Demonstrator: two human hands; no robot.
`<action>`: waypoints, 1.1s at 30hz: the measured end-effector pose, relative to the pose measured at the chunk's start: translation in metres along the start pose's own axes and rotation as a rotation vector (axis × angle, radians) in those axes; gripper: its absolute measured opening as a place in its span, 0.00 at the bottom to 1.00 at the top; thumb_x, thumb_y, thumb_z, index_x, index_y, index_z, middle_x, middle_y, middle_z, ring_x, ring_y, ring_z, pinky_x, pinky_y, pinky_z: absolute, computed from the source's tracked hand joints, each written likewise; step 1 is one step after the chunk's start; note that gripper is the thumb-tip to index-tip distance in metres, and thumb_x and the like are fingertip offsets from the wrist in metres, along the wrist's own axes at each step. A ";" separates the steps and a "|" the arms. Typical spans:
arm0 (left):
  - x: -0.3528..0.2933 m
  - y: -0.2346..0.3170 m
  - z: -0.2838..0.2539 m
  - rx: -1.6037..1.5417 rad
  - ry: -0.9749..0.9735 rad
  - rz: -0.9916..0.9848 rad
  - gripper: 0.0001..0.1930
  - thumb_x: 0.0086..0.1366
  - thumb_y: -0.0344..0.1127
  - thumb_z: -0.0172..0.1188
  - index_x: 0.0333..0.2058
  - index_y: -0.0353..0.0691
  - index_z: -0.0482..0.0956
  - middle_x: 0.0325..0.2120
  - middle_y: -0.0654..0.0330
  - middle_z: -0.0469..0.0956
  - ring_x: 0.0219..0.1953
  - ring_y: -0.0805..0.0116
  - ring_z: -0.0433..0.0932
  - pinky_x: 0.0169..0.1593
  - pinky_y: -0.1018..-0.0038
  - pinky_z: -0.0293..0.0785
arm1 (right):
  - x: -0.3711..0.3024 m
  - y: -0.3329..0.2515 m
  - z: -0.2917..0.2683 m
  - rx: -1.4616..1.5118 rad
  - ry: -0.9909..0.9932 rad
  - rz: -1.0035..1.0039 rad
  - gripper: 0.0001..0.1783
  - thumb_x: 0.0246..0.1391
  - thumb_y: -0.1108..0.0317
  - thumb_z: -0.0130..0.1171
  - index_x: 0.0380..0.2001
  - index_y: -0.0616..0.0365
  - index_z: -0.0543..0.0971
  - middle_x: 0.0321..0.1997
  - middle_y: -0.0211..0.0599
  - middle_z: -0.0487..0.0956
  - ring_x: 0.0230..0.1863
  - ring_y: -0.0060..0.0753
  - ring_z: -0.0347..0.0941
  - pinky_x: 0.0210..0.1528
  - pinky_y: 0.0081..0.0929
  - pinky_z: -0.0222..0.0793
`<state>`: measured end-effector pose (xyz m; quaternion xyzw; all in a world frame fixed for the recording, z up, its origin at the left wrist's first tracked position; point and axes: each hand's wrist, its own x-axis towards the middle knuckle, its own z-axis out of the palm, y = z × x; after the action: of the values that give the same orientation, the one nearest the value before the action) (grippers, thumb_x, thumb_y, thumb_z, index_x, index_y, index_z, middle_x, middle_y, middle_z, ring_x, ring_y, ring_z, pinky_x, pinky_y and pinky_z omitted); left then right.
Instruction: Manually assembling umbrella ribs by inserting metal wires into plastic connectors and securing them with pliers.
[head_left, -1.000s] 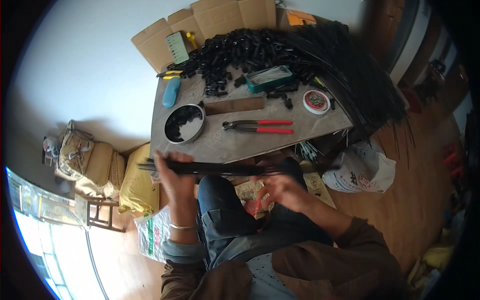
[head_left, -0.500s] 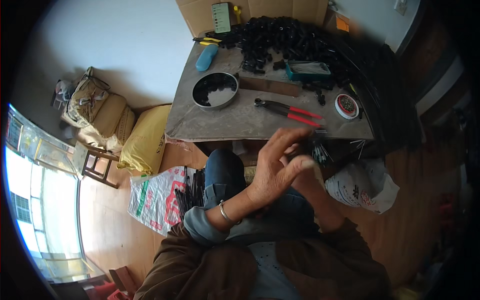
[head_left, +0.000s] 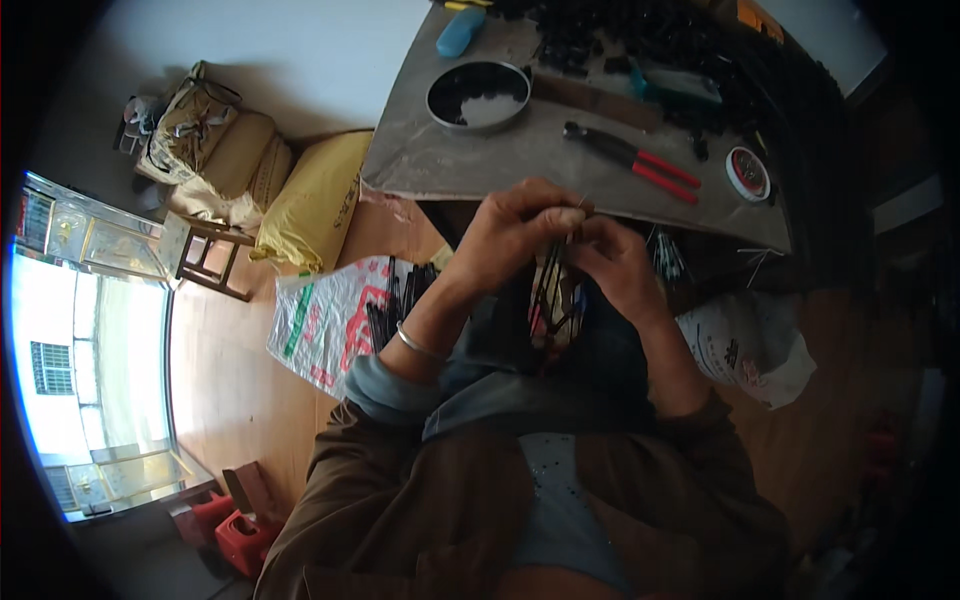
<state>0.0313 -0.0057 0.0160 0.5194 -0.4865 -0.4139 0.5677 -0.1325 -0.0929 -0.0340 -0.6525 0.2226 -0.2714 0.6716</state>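
Observation:
My left hand (head_left: 522, 228) and my right hand (head_left: 618, 268) meet in front of the table's near edge, fingers pinched close together. Several thin black strips (head_left: 548, 300) hang down from between them over my lap. The fingertips partly hide where the strips are gripped, and I cannot tell which hand carries which strip. A fine pale tip, perhaps wire, pokes up by the left fingertips. On the table beyond lie red-handled pliers (head_left: 665, 178), apart from both hands.
A metal bowl (head_left: 430, 108) with black pieces, a blue case (head_left: 461, 33), a teal box (head_left: 680, 88) and a round white tin (head_left: 746, 174) stand on the grey table (head_left: 480, 170). Black tubes are heaped behind. Sacks (head_left: 310, 200) and a stool (head_left: 205, 250) are left; a white bag (head_left: 750, 350) lies right.
My hands have come down from a raised, blurred position and closed together, with black strips now visible beneath them. The view has tilted downward, so the table sits higher in the picture.

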 end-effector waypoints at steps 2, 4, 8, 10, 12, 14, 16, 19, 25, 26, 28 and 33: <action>0.002 -0.011 0.006 -0.071 0.071 0.033 0.07 0.62 0.32 0.61 0.36 0.34 0.80 0.32 0.64 0.77 0.38 0.75 0.75 0.43 0.79 0.71 | 0.002 -0.005 0.007 0.025 0.042 0.019 0.07 0.52 0.70 0.63 0.32 0.61 0.76 0.26 0.25 0.75 0.27 0.11 0.67 0.31 0.14 0.63; 0.002 -0.019 0.013 0.194 0.275 0.145 0.06 0.61 0.31 0.63 0.31 0.34 0.79 0.27 0.66 0.76 0.33 0.80 0.72 0.37 0.80 0.70 | 0.002 -0.005 0.012 0.066 0.083 0.007 0.07 0.54 0.69 0.62 0.32 0.60 0.76 0.27 0.26 0.76 0.28 0.13 0.70 0.32 0.14 0.65; 0.004 -0.030 0.007 -0.352 -0.024 0.006 0.14 0.66 0.43 0.57 0.30 0.37 0.76 0.25 0.70 0.72 0.31 0.82 0.69 0.37 0.82 0.67 | 0.006 -0.023 0.007 0.100 -0.063 0.013 0.08 0.55 0.68 0.62 0.33 0.62 0.77 0.28 0.30 0.78 0.30 0.18 0.74 0.35 0.18 0.70; 0.003 -0.028 0.006 -0.294 -0.050 0.003 0.20 0.67 0.51 0.54 0.29 0.39 0.75 0.26 0.70 0.71 0.30 0.81 0.68 0.36 0.83 0.66 | 0.011 -0.021 -0.007 0.110 -0.189 0.044 0.08 0.55 0.68 0.62 0.33 0.62 0.77 0.27 0.31 0.79 0.29 0.19 0.75 0.35 0.18 0.71; 0.003 -0.023 0.008 -0.534 -0.152 -0.017 0.19 0.65 0.50 0.56 0.31 0.36 0.73 0.21 0.60 0.75 0.21 0.71 0.76 0.26 0.77 0.74 | 0.010 -0.022 -0.012 0.230 -0.347 0.107 0.08 0.54 0.68 0.62 0.29 0.64 0.78 0.26 0.35 0.79 0.28 0.24 0.77 0.35 0.21 0.74; 0.003 -0.027 0.001 -0.547 -0.256 0.037 0.20 0.65 0.50 0.56 0.31 0.36 0.72 0.21 0.60 0.75 0.22 0.70 0.77 0.27 0.77 0.75 | 0.009 -0.024 -0.010 0.247 -0.381 0.132 0.07 0.54 0.70 0.62 0.29 0.64 0.78 0.26 0.35 0.79 0.29 0.25 0.77 0.35 0.22 0.74; 0.005 -0.025 -0.008 -0.483 -0.437 0.077 0.18 0.63 0.48 0.60 0.29 0.36 0.72 0.22 0.59 0.76 0.22 0.70 0.78 0.28 0.78 0.76 | 0.009 -0.024 -0.010 0.244 -0.434 0.158 0.06 0.52 0.72 0.62 0.29 0.64 0.78 0.27 0.36 0.80 0.30 0.26 0.78 0.36 0.23 0.75; 0.001 -0.007 0.005 -0.461 -0.431 -0.097 0.19 0.59 0.47 0.64 0.19 0.41 0.69 0.22 0.68 0.66 0.27 0.80 0.66 0.32 0.81 0.65 | 0.005 -0.021 -0.018 0.247 -0.471 0.165 0.04 0.50 0.75 0.63 0.29 0.65 0.78 0.28 0.36 0.80 0.30 0.26 0.78 0.36 0.23 0.75; -0.006 -0.015 0.022 -0.613 -0.044 -0.086 0.16 0.66 0.45 0.55 0.23 0.42 0.71 0.21 0.72 0.64 0.25 0.82 0.61 0.31 0.83 0.59 | 0.002 -0.020 0.009 -0.017 0.001 0.102 0.05 0.52 0.72 0.62 0.32 0.63 0.78 0.27 0.30 0.78 0.29 0.19 0.74 0.33 0.17 0.69; -0.005 -0.014 0.025 -0.635 0.016 -0.111 0.15 0.67 0.44 0.55 0.23 0.42 0.71 0.22 0.72 0.64 0.25 0.83 0.61 0.31 0.83 0.59 | 0.000 -0.019 0.014 -0.019 0.023 0.096 0.06 0.53 0.72 0.61 0.34 0.63 0.78 0.29 0.29 0.78 0.30 0.18 0.74 0.34 0.17 0.70; 0.003 -0.021 0.034 -0.541 0.124 0.028 0.16 0.66 0.45 0.58 0.22 0.44 0.71 0.18 0.73 0.65 0.19 0.85 0.61 0.20 0.84 0.58 | 0.001 -0.022 0.026 0.086 0.052 0.068 0.07 0.55 0.73 0.60 0.36 0.63 0.77 0.29 0.28 0.78 0.29 0.17 0.74 0.33 0.17 0.70; 0.013 -0.011 0.021 -0.431 0.087 0.017 0.19 0.69 0.50 0.51 0.27 0.40 0.70 0.23 0.69 0.67 0.25 0.83 0.63 0.29 0.83 0.64 | 0.004 -0.012 0.014 0.082 -0.033 0.051 0.08 0.55 0.72 0.61 0.36 0.65 0.78 0.30 0.29 0.78 0.30 0.17 0.74 0.34 0.17 0.71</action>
<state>0.0133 -0.0232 0.0066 0.3994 -0.3662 -0.4806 0.6895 -0.1215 -0.0854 -0.0211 -0.6229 0.2170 -0.2522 0.7080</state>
